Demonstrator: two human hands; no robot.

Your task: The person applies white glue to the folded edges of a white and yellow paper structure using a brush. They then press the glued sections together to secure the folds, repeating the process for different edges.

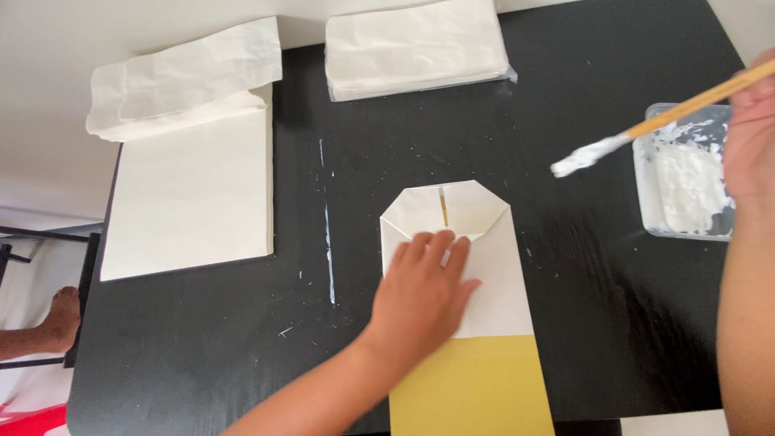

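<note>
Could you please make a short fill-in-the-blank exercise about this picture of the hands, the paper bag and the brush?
1. The left hand presses flat on a folded paper bag that is white and ____.
2. The right hand holds a brush whose tip is coated with ____ paste.
3. The clear tray of paste stands near the table's ____ edge.
4. The table top is ____.

Missing words: yellow; white; right; black

left hand [424, 295]: palm down, fingers spread flat, forearm reaching in from bottom centre | right hand [751, 129]: raised at right edge, fingers closed in a grip, forearm vertical
</note>
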